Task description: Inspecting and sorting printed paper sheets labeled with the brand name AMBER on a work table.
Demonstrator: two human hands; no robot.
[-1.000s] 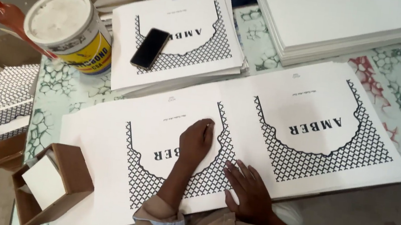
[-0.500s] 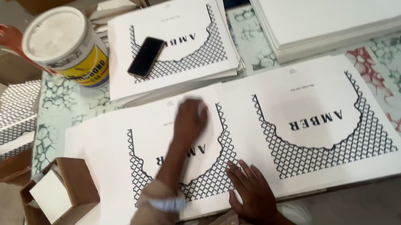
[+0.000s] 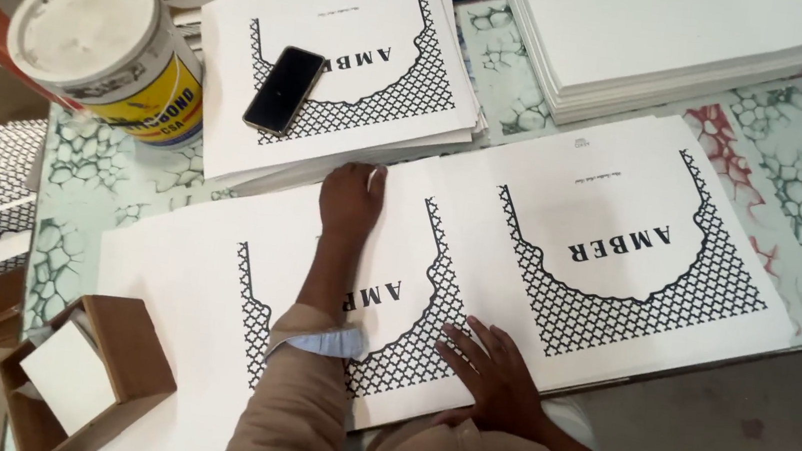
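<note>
head view: the left hand (image 3: 351,200) lies flat, fingers stretched out and grasping nothing, pressing the far edge of a large white printed sheet (image 3: 202,294) with a black lattice pattern, which is spread on the patterned table (image 3: 104,182). the right hand (image 3: 495,372) rests palm down with fingers spread on the sheet's near edge, also holding nothing. a second printed sheet (image 3: 621,241) lies just beside it to the right. beyond them a black phone (image 3: 284,89) sits on a stack of printed sheets (image 3: 345,8), near a white tub (image 3: 109,51). an open brown box (image 3: 86,381) stands at the lower left.
</note>
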